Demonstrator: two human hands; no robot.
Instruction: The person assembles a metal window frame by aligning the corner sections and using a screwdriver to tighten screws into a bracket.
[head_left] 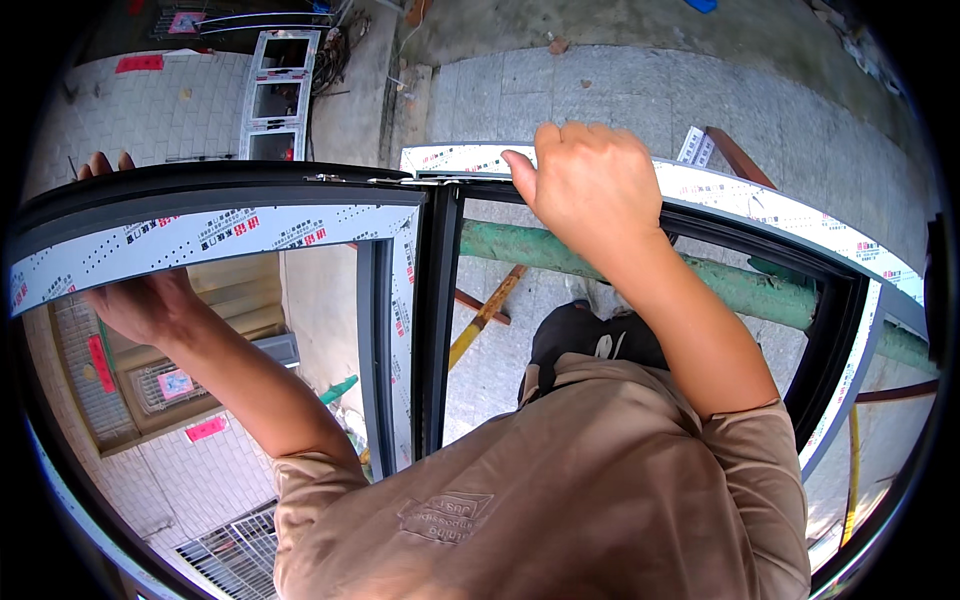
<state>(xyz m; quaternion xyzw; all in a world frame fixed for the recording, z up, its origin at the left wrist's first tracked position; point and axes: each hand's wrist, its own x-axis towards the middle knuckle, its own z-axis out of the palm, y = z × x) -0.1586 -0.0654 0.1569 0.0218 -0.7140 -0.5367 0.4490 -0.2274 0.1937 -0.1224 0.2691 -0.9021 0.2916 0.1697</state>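
A dark window frame (780, 195), its face covered in printed white film, spans the view in front of my chest. Beside it, at the left, a window sash (200, 248) with the same film stands at an angle, joined near the middle by a metal hinge fitting (325, 178). My left hand (148, 305) is wrapped round the sash's top rail, fingertips showing above it and the palm below; the rail hides the rest. My right hand (598, 185) is closed over the top rail of the frame, thumb pointing left, fingers curled down the far side.
Behind the frame runs a green pipe (740, 290), with a yellow pole (487, 318) slanting below. A white-framed panel (282, 95) leans at the back left. Beyond the frame, a brown bar (738, 158) lies on grey paving (600, 90). A tiled wall and barred window (165, 388) appear in the left pane.
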